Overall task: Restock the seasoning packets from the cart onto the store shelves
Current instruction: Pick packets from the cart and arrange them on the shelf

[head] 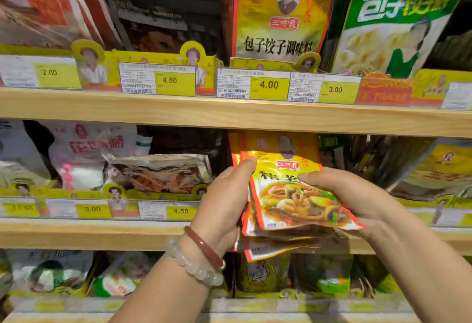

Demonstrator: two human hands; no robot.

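Here we are holding the stack of seasoning packets (293, 202) at centre frame; the left hand (224, 202) is clamping its left edge, the right hand (357, 195) pinching the top packet; the stack's long axis is pointing up toward the yellow row (278, 144) just behind it.

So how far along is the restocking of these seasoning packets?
Partly done: matching yellow packets already stand on the middle shelf. In hand: left hand and right hand grip a stack of packets. Left: shelving them; the cart is out of view.
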